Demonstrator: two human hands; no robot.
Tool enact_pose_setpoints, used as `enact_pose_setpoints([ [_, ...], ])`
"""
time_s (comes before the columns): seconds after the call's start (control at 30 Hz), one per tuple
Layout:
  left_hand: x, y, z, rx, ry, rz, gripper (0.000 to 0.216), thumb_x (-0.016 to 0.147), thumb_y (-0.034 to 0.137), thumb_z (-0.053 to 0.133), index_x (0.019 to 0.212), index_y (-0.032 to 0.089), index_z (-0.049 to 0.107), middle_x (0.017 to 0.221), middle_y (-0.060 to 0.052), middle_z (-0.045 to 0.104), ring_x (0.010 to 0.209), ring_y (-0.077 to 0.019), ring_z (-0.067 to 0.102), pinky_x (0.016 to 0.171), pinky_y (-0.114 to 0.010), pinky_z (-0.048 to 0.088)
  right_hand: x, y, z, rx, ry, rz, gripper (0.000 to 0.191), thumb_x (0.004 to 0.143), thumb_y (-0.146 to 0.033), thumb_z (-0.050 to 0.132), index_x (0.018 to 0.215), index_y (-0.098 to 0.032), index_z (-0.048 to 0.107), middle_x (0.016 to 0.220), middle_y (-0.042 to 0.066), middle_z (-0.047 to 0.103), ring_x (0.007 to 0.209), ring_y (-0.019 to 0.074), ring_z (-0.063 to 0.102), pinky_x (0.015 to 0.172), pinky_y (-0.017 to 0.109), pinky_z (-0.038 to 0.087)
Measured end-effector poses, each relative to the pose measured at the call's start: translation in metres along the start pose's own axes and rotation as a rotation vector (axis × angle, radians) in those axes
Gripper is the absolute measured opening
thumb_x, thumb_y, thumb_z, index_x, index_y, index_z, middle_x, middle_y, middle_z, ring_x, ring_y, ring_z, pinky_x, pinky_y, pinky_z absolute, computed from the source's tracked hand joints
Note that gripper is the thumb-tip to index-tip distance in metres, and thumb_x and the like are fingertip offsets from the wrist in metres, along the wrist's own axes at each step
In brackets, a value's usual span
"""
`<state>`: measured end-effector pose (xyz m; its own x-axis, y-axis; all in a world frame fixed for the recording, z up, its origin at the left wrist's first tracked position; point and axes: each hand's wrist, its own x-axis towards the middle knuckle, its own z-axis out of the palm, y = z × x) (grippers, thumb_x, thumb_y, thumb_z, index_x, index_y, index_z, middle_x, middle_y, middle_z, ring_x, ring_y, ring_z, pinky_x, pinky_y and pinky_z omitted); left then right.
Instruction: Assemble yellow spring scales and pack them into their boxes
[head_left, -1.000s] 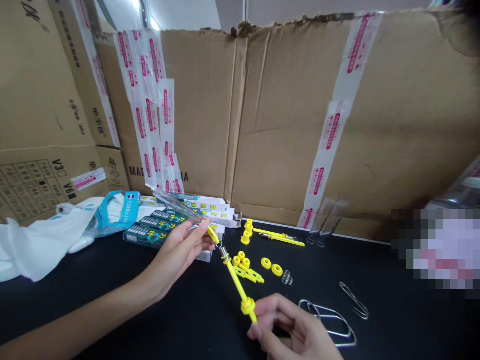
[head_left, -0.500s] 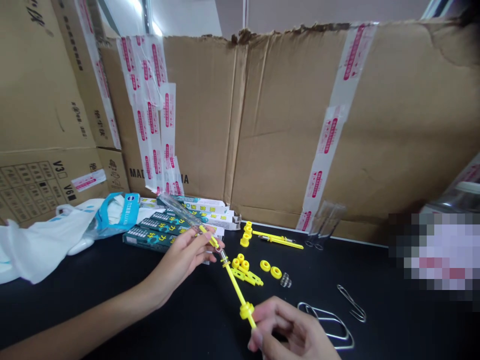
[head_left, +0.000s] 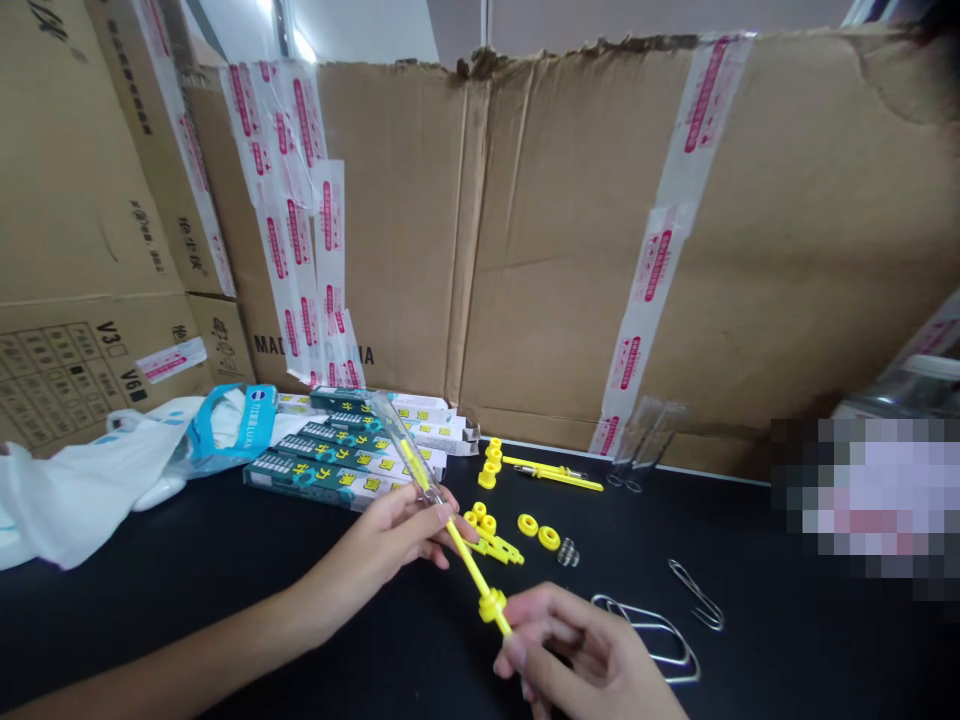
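In the head view my left hand (head_left: 416, 525) is closed around the lower end of a clear plastic tube (head_left: 390, 415), which slants up and left. A yellow rod (head_left: 471, 562) runs into the tube's lower end, its upper yellow part showing through the wall. My right hand (head_left: 574, 640) pinches the rod's lower end, just below a yellow cap (head_left: 492, 605) threaded on it. The spring on the rod is mostly hidden by the tube and left fingers. Beyond the hands lie small yellow caps (head_left: 480, 517), flat yellow pieces (head_left: 499, 547) and yellow rings (head_left: 528, 525).
Metal springs (head_left: 568, 552) lie by the rings, and wire hooks (head_left: 660, 640) rest right of my right hand. Farther back are yellow rods (head_left: 562, 477), clear tubes (head_left: 641, 450) and printed boxes (head_left: 322, 480). A cardboard wall (head_left: 562, 260) closes off the black table's far side.
The tube has come down over the rod's upper part and the spring, and my left hand has moved down and right with it. My right hand keeps its pinch on the rod.
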<state>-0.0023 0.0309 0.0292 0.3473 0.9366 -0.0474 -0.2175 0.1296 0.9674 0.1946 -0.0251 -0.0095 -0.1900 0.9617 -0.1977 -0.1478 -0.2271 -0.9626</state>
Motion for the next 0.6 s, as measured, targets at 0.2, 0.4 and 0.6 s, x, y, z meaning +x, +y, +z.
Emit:
enact_pose_setpoints([
  [0.2,-0.018,-0.021,0.012,0.176,-0.225,0.003,0.029,0.088,0.044,0.069,0.101,0.018,0.069,0.096,-0.006,0.071,0.086,-0.0202,0.064,0.073,-0.029,0.047,0.0,0.001,-0.001,-0.012,-0.05,-0.041,0.047,0.065,-0.056,0.084,0.081,-0.015,0.069,0.066,0.002,0.072,0.045,0.009,0.056,0.042,0.02,0.045],
  [0.4,-0.021,-0.027,0.014,0.204,-0.226,-0.001,0.029,0.087,0.045,0.07,0.1,0.018,0.069,0.091,-0.004,0.066,0.082,-0.0191,0.06,0.073,-0.029,0.045,-0.001,0.003,0.0,0.006,-0.068,-0.055,0.041,0.068,-0.05,0.085,0.08,-0.015,0.068,0.067,0.002,0.072,0.046,0.009,0.056,0.043,0.019,0.048],
  [0.6,-0.022,-0.03,0.019,0.115,-0.199,0.012,0.028,0.082,0.044,0.076,0.092,0.019,0.07,0.086,-0.003,0.068,0.081,-0.0196,0.063,0.077,-0.03,0.048,-0.001,0.004,0.0,-0.008,-0.044,-0.06,0.039,0.066,-0.048,0.087,0.073,-0.017,0.065,0.061,-0.002,0.067,0.046,0.0105,0.058,0.044,0.021,0.048],
])
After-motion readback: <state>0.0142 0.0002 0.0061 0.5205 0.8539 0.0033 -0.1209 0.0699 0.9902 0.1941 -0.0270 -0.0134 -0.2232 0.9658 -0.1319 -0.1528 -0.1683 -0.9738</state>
